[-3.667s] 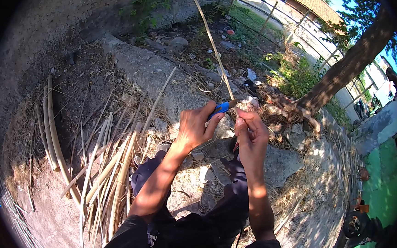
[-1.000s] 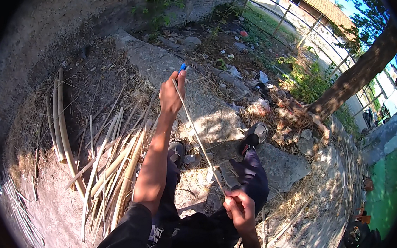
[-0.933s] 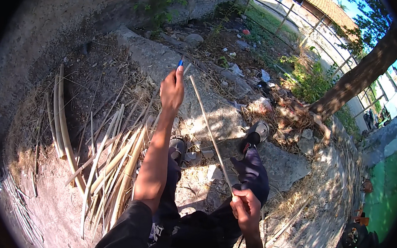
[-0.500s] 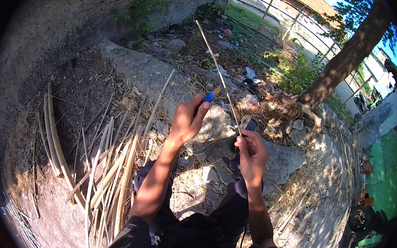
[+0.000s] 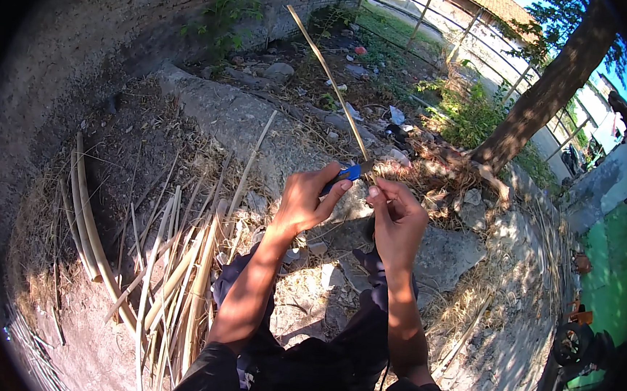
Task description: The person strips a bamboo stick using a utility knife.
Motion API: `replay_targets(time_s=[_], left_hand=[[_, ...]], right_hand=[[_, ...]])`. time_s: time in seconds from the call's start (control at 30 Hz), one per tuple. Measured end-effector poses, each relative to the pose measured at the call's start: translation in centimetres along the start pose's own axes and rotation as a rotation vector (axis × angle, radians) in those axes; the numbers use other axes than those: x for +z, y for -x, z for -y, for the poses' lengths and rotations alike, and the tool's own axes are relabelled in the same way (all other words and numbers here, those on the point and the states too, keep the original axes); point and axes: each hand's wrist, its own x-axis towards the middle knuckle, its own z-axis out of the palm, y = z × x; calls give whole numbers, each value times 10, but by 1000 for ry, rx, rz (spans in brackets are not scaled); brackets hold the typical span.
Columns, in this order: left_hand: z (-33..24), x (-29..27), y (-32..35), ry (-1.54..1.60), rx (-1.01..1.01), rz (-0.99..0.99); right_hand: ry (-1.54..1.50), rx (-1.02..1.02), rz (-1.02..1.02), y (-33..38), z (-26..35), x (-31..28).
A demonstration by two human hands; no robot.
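Observation:
My left hand is closed round the blue handle of a knife. The knife's dark blade lies across a long, thin bamboo strip, just beyond my right fingertips. Thumb and fingers of my right hand pinch the strip at its near end. From there the strip slants up and away to the left, its far end in the air. To the left of my left forearm, a pile of split bamboo lengths lies on the ground.
Curved bamboo pieces rest further left, near a brick wall. A concrete slab runs across ahead, with litter and dry grass beyond. A tree trunk leans at the right, near a bamboo fence and a green wall.
The knife in my left hand has moved right and down along the strip, toward my right fingers. The strip's far end has swung left and up.

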Motion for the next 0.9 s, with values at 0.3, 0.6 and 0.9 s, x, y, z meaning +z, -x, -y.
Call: replay_targets(time_s=[0.3,0.6,0.9], left_hand=[[-1,6,1,-43,-22,-26],[-1,16,4,-61,27,-103],[3,21,2,-47,26,-121]], right_hand=[[87,-50,-19,-2,14,4],[212,-140,-39,7,21,0],[221,-191,-87,19,14,-8]])
